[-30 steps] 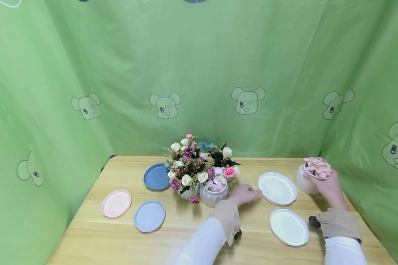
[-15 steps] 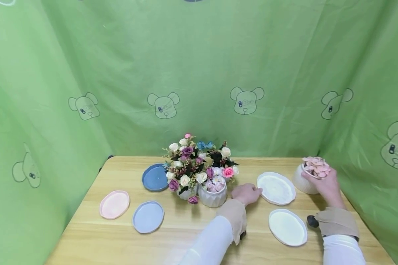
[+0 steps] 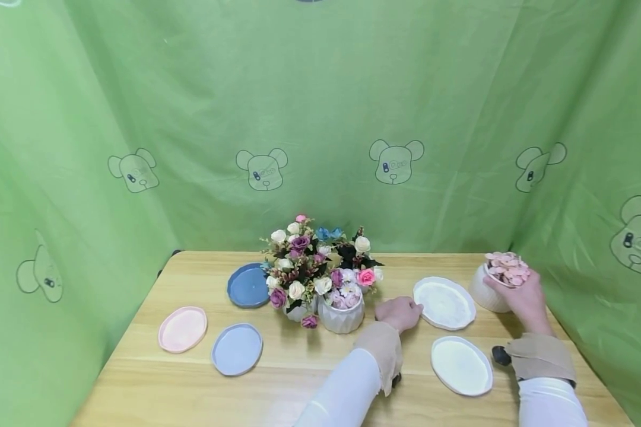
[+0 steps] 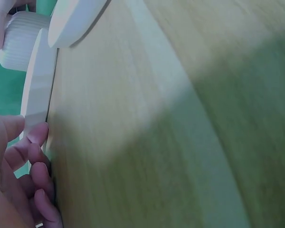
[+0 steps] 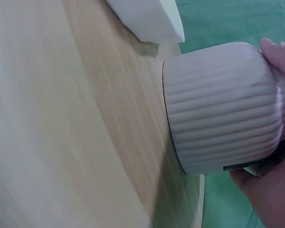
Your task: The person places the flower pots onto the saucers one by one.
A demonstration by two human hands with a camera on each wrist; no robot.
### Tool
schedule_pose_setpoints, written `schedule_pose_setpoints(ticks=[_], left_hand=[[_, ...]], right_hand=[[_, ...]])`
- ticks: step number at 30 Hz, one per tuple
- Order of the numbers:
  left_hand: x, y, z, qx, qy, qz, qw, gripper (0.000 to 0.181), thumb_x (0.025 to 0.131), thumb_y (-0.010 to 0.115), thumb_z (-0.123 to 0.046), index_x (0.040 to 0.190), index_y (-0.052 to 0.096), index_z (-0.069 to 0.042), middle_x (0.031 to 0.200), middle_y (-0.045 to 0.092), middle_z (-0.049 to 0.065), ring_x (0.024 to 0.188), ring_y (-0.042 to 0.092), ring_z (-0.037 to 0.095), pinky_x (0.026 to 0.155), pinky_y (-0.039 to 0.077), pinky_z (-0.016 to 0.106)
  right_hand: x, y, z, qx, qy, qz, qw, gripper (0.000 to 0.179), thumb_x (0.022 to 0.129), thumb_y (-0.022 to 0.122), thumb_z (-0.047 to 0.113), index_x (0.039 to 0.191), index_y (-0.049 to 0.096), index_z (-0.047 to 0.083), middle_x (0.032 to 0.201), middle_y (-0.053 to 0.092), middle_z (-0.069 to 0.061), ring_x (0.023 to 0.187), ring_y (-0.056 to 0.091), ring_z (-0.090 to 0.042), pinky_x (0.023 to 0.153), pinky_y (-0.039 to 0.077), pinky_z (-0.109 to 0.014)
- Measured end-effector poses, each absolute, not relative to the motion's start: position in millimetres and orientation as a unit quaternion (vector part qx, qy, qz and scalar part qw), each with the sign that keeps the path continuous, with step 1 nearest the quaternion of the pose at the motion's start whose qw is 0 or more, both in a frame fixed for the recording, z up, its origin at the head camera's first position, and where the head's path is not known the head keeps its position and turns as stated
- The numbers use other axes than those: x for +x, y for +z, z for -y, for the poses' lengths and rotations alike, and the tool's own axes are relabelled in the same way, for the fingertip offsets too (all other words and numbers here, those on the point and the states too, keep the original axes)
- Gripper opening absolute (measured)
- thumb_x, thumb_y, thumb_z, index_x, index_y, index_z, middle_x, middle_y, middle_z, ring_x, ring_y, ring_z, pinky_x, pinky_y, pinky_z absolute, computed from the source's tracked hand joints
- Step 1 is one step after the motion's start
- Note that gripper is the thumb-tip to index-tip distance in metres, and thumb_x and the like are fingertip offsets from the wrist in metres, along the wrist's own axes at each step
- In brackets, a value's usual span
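With thumb and fingers around its rim, my right hand (image 3: 530, 302) grips a white ribbed flowerpot (image 5: 223, 109) of pink flowers (image 3: 507, 268). The pot's base is down at the tabletop in the right wrist view. My left hand (image 3: 399, 313) has thumb and index finger pinching the left rim of a white scalloped plate (image 3: 444, 303), which lies on the table. In the left wrist view the fingertips (image 4: 38, 134) meet that rim, and the other fingers curl beneath. The ribbed pot stands just beyond the plate's right side.
Nearer the front lies another white plate (image 3: 462, 366). Left of my left hand stand white pots (image 3: 342, 318) crowded with artificial flowers (image 3: 299, 267). Farther left lie a dark blue plate (image 3: 248, 286), a light blue plate (image 3: 237, 350) and a pink plate (image 3: 183, 330). Green curtains (image 3: 320, 118) surround the table.
My left hand has moved slightly right, and its fingers have closed on the scalloped plate's rim. My right hand keeps its hold on the ribbed flowerpot. The head view has shifted a little.
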State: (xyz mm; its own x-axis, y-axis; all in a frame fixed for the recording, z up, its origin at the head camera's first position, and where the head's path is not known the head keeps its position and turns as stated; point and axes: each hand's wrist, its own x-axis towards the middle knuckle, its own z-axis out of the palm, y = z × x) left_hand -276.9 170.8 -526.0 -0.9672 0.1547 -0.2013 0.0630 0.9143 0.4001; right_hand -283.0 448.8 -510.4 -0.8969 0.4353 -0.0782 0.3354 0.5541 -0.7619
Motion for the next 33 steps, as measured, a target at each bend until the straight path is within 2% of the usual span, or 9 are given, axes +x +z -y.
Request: schedule_pose_setpoints(ticks=[10, 15, 33], left_hand=[[-278.2, -528.3, -171.6, 0.062, 0.21, -0.968, 0.12, 0.032, 0.096, 0.045, -0.054, 0.102, 0.071, -0.035, 0.107, 0.071, -0.014, 0.095, 0.066, 0.014, 0.073, 0.045, 0.03], [-279.7, -528.2, -170.0, 0.065, 0.214, -0.967, 0.123, 0.034, 0.098, 0.043, -0.052, 0.114, 0.069, -0.038, 0.116, 0.07, -0.014, 0.103, 0.066, 0.016, 0.076, 0.047, 0.03], [-280.3, -527.8, -168.5, 0.066, 0.219, -0.965, 0.13, 0.033, 0.098, 0.044, -0.051, 0.113, 0.069, -0.037, 0.114, 0.07, -0.013, 0.101, 0.065, 0.015, 0.076, 0.046, 0.031]], right_hand=[[-280.1, -513.6, -447.9, -0.21, 0.415, 0.88, 0.094, 0.115, 0.083, 0.07, 0.054, 0.15, 0.001, -0.009, 0.152, 0.015, -0.041, 0.138, 0.021, -0.059, 0.114, 0.023, -0.068], [-281.7, -513.7, -449.1, -0.219, 0.414, 0.879, 0.088, 0.118, 0.082, 0.07, 0.056, 0.151, -0.001, -0.009, 0.153, 0.013, -0.04, 0.139, 0.019, -0.058, 0.114, 0.023, -0.068], [-275.0, -484.3, -442.6, -0.21, 0.43, 0.87, 0.121, 0.118, 0.079, 0.074, 0.054, 0.153, 0.002, -0.004, 0.156, 0.014, -0.035, 0.139, 0.021, -0.058, 0.113, 0.022, -0.07]])
